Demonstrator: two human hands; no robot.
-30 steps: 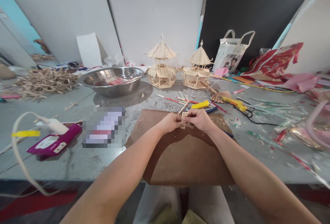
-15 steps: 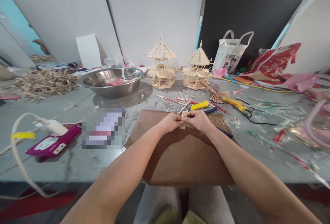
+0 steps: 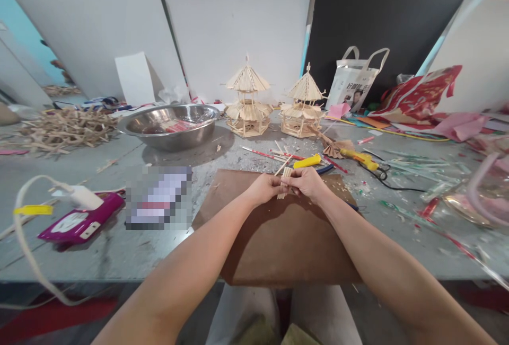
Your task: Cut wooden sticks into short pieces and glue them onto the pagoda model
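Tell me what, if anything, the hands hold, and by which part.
The left hand and right hand both hold a few short pale sticks from opposite sides, between their ends; exact contact is hidden.

The room has soft, grey light that is not very bright. It seems to come from above and a bit from the left, because the big metal bowl and the white card make soft shadows to their right. A dark, round shadow covers much of the brown board. The bowl shines, and a white spot gleams on the table beside the phone, which is hidden by blurry squares. Under the table it is dark. Near the edges things look stretched and smeary, like the pink tube. The little sticks look a bit fuzzy.
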